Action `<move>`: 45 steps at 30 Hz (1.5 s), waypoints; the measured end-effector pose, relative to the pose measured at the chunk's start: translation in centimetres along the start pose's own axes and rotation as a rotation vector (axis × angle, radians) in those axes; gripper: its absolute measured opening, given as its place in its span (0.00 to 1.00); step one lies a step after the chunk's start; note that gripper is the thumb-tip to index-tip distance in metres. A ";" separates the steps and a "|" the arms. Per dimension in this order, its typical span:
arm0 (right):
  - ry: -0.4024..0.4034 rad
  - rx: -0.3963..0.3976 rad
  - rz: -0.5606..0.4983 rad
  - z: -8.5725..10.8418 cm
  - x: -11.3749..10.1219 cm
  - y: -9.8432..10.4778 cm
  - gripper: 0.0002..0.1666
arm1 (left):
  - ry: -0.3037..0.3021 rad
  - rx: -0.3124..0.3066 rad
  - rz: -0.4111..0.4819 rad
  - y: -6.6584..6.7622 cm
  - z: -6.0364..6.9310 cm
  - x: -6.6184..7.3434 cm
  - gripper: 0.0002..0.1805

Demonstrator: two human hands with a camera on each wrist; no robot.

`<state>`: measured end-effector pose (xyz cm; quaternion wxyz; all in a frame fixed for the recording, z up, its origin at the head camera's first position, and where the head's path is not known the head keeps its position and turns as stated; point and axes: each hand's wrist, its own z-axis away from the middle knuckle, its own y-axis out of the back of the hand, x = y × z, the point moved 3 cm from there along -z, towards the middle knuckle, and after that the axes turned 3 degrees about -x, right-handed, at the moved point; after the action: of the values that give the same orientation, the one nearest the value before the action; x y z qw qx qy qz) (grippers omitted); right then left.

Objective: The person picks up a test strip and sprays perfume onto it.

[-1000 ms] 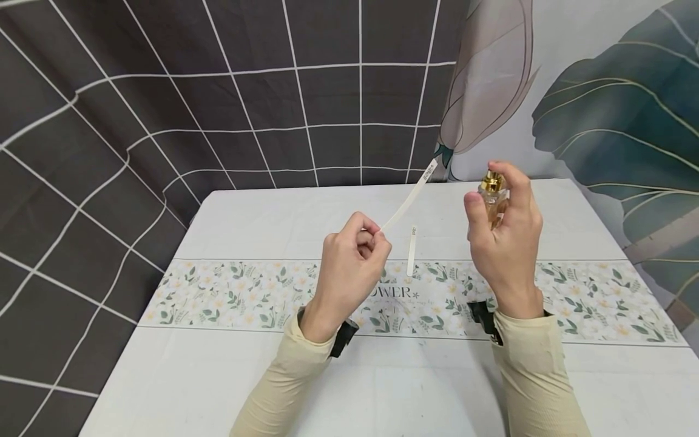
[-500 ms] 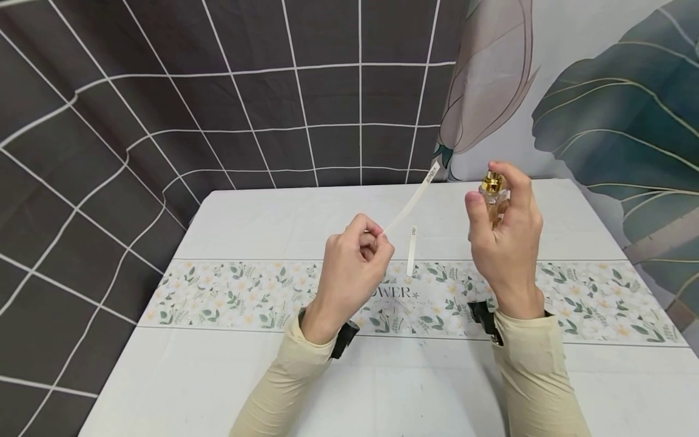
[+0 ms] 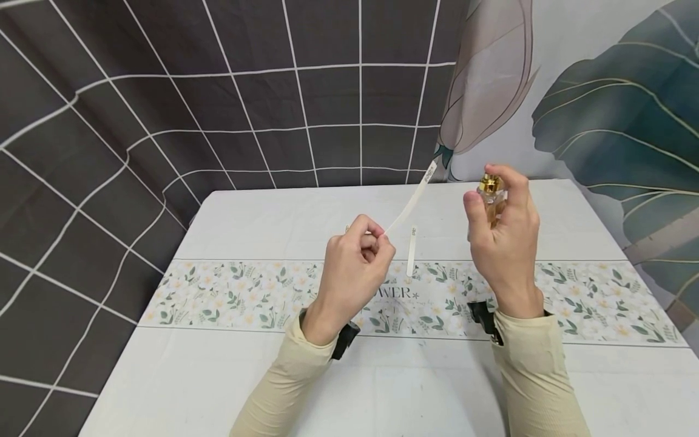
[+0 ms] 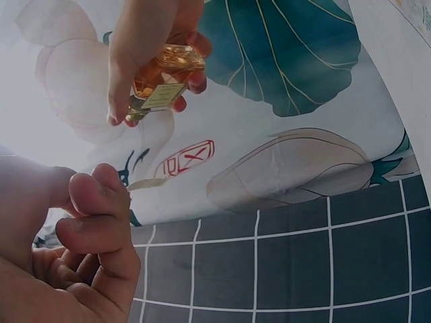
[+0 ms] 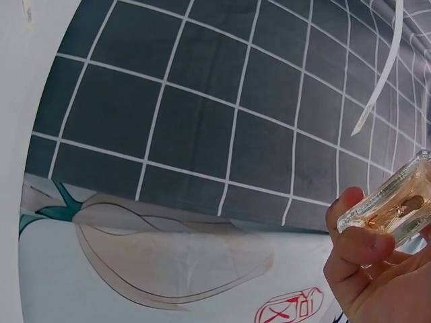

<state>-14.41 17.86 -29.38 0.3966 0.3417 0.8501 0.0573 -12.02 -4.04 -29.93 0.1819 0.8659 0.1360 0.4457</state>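
My left hand (image 3: 352,273) pinches one end of a white paper perfume test strip (image 3: 411,201). The strip slants up and to the right, and dark lettering shows near its free end. My right hand (image 3: 505,243) grips a clear glass perfume bottle (image 3: 488,203) with a gold spray top (image 3: 489,183). The index finger lies on top of the sprayer and the thumb along the side. Amber liquid shows in the bottle (image 4: 151,79) in the left wrist view. Strip and bottle are apart. In the right wrist view the strip (image 5: 385,70) hangs above the bottle (image 5: 394,212).
A second paper strip (image 3: 411,252) lies on the white table (image 3: 262,230) between the hands. Behind the left hand, a small tip of something (image 3: 346,229) peeks out. A floral runner (image 3: 229,294) crosses the table. Dark checked cloth (image 3: 327,91) hangs behind.
The left hand has shifted slightly right and down, with the strip wavering a little. The right hand and the perfume bottle have moved slightly left and down.
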 end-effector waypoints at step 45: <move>-0.201 -0.303 0.028 -0.9 2.9 0.5 0.45 | 0.635 0.058 1.013 -3.6 -1.2 -6.4 0.07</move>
<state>-16.09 20.17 -30.40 0.5258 0.2936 0.7830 0.1559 -16.84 -3.14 -35.47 -0.1266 0.6520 -0.2337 0.7101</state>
